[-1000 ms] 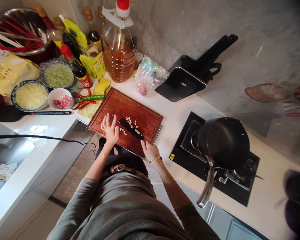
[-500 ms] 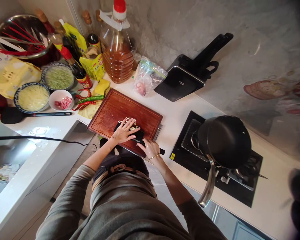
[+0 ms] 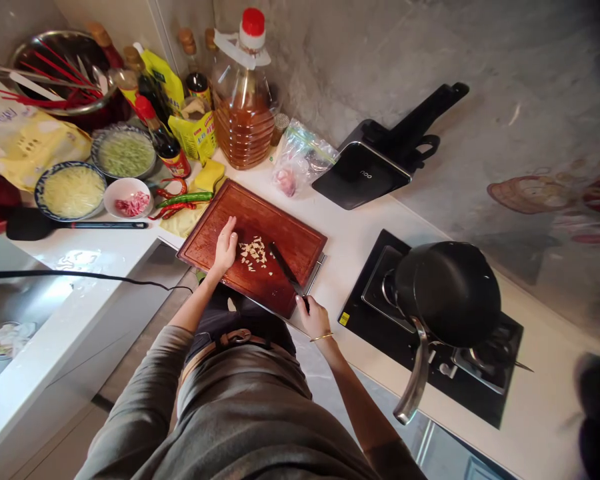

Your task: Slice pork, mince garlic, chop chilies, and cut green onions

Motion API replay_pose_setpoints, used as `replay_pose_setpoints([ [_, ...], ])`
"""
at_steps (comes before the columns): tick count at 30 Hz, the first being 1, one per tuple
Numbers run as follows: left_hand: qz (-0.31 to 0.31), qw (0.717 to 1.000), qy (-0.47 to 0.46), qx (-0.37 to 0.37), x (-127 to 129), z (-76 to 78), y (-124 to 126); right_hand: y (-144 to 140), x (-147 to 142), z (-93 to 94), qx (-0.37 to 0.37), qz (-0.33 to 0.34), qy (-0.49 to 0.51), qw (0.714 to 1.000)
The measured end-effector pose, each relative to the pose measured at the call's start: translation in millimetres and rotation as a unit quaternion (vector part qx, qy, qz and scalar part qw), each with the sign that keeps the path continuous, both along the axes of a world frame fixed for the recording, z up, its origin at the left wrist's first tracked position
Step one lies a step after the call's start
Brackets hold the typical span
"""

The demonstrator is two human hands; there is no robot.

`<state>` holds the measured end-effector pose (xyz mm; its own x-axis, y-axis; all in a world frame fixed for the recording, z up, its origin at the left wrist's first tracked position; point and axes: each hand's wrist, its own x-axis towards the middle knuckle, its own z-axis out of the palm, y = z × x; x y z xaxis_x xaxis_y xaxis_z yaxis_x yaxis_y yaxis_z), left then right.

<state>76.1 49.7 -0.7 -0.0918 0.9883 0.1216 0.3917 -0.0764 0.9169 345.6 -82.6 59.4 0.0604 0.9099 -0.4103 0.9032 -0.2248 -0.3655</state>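
Observation:
A wooden cutting board (image 3: 207,223) lies on the counter in front of me. Chopped pale pieces, which look like garlic (image 3: 254,251), are spread over its middle. My left hand (image 3: 225,248) is left of them, over the board, with its fingers stretched out and holding nothing. At the board's right front corner, my right hand (image 3: 315,319) is closed around the handle of a black kitchen knife (image 3: 284,265). The blade points away from me across the board, right of the pieces, and is seen nearly edge-on.
Left stand bowls of shredded vegetables (image 3: 70,191) and pink pieces (image 3: 131,200), chillies (image 3: 187,198), a spatula (image 3: 105,225) and an oil jug (image 3: 245,127). Behind the board are a plastic bag (image 3: 303,163) and a knife block (image 3: 365,175). Right, a black pot (image 3: 447,293) sits on the stove (image 3: 357,300).
My left hand has come off the flat blade and moved left. My right hand has turned the knife edge-on and drawn it right, uncovering the chopped pieces.

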Motion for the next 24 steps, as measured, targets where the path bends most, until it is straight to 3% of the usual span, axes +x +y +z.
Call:
replay_pose_setpoints([
  [2,0.076,0.992,-0.097,-0.011,10.1,-3.3,-6.1,6.3,-15.0,-14.5,-0.001,-0.076,0.056,0.996],
  [4,0.106,0.984,-0.143,-0.020,23.9,-6.0,-13.0,16.6,-33.3,-27.0,0.003,-0.128,0.091,0.988],
  [8,0.136,0.979,-0.149,-0.022,50.3,-9.0,-22.3,32.1,-64.2,-39.2,-0.013,-0.137,0.086,0.987],
  [12,0.131,0.978,-0.157,-0.027,59.6,-9.0,-25.5,24.4,-78.5,-36.3,-0.030,-0.083,0.058,0.994],
  [17,0.155,0.981,-0.113,0.012,40.3,0.0,-37.1,14.1,-71.4,-21.9,-0.030,0.037,0.021,0.999],
  [24,0.193,0.972,-0.130,0.022,11.7,-0.6,-54.9,74.5,-38.0,-15.6,0.004,0.173,-0.089,0.981],
])
